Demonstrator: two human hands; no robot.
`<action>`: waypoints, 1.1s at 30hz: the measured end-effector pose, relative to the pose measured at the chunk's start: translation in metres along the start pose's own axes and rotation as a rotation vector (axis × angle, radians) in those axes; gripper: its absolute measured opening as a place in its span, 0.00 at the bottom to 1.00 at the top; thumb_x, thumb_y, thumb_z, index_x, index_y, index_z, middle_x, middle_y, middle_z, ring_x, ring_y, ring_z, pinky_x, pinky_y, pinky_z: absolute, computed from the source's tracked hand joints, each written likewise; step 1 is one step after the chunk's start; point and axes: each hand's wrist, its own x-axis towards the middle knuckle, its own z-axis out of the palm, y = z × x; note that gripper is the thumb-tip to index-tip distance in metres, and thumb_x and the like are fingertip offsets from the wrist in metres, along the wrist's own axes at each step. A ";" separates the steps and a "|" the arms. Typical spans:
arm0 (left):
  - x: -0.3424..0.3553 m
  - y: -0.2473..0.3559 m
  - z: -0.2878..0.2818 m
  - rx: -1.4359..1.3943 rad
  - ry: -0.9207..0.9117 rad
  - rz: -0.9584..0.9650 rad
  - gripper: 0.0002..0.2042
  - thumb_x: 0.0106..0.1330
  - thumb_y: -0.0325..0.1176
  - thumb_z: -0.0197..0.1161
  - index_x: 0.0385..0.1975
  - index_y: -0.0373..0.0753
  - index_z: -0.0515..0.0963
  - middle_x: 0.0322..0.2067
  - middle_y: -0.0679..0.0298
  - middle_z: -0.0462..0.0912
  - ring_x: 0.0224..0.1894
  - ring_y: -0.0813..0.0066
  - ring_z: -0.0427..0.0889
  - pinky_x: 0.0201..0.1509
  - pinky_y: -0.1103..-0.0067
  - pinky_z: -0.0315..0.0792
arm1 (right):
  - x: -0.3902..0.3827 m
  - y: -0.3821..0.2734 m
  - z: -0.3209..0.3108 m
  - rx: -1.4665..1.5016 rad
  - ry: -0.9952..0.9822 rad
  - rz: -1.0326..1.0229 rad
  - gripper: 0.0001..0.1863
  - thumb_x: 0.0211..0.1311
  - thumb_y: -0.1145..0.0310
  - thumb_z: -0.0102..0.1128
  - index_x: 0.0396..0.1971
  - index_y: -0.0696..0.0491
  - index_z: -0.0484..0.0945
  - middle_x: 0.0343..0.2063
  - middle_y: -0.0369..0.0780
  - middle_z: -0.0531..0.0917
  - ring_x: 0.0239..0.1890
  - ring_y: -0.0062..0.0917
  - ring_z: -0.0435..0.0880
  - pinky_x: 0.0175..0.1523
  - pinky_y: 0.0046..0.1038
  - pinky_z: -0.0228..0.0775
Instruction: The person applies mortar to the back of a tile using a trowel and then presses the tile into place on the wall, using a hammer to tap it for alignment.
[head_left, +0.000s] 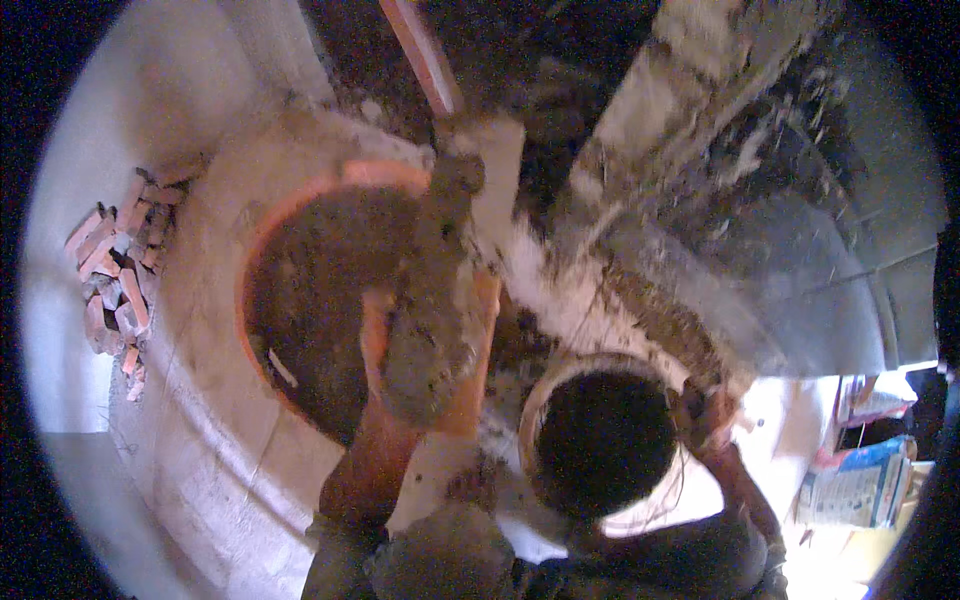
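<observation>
Slab: orange slab (486, 335), just off centre twd 8 o'c, broad face up to cam; prob. kept near level so the grey mortar (428, 350) on it won't slide.
L hand: clamped on slab's 7 o'c end, hand (388, 430) low, likely to leave the coated face free.
R hand: at bucket's 2 o'c side, hand (712, 412) seems curled by a mud-coated strip (665, 320) pointing to 11 o'c; blurred, can't tell if gripped.
Bucket: bucket (530, 425) at 5 o'c, btwn both hands, prob. for short reach; inside too dark.
Forearms: L rises from 7 o'c; R from 5 o'c, angled in.
Opening: orange-rimmed round opening (247, 270), 9 o'c of slab.
Bricks: loose pile (125, 265), 9 o'c.
</observation>
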 end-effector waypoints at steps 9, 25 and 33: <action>-0.008 0.005 -0.048 -0.010 0.084 0.033 0.23 0.64 0.50 0.48 0.51 0.38 0.69 0.41 0.59 0.78 0.40 0.67 0.79 0.43 0.73 0.76 | 0.032 -0.019 -0.116 0.237 -0.840 0.209 0.14 0.49 0.71 0.63 0.35 0.57 0.72 0.26 0.41 0.77 0.23 0.34 0.80 0.28 0.31 0.74; -0.018 0.010 -0.063 0.031 0.150 -0.024 0.24 0.63 0.50 0.48 0.51 0.38 0.70 0.40 0.60 0.79 0.38 0.68 0.79 0.40 0.73 0.76 | 0.019 -0.058 -0.026 0.054 -1.095 -0.228 0.10 0.43 0.74 0.57 0.27 0.63 0.75 0.28 0.44 0.77 0.31 0.29 0.79 0.25 0.27 0.75; -0.019 0.008 -0.059 0.043 0.145 -0.045 0.24 0.63 0.51 0.48 0.51 0.38 0.70 0.39 0.60 0.79 0.38 0.68 0.79 0.39 0.73 0.76 | -0.004 -0.055 -0.024 0.164 -1.303 -0.263 0.12 0.58 0.72 0.46 0.41 0.60 0.71 0.22 0.46 0.79 0.25 0.40 0.82 0.28 0.37 0.79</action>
